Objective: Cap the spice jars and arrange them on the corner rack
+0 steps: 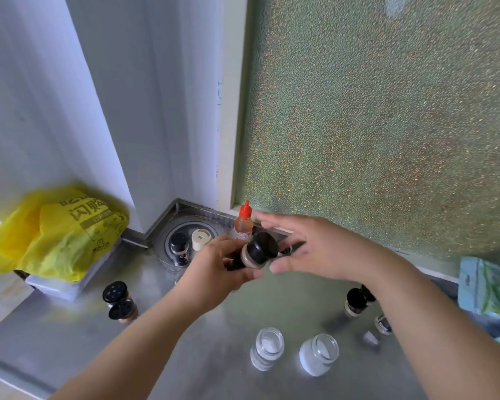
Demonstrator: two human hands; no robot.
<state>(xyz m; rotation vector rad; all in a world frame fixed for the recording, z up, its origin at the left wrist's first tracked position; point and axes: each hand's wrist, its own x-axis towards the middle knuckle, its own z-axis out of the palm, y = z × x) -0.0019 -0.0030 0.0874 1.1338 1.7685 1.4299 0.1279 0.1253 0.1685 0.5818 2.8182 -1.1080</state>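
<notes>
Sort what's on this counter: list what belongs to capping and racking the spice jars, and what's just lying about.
Job: capped jar in left hand; right hand; corner rack; two uncapped glass jars; black-capped jars.

Lying about: yellow bag; green packets.

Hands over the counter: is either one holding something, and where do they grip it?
The left hand holds a black-capped spice jar by its body, tilted. The right hand is open beside the cap, holding nothing.
</notes>
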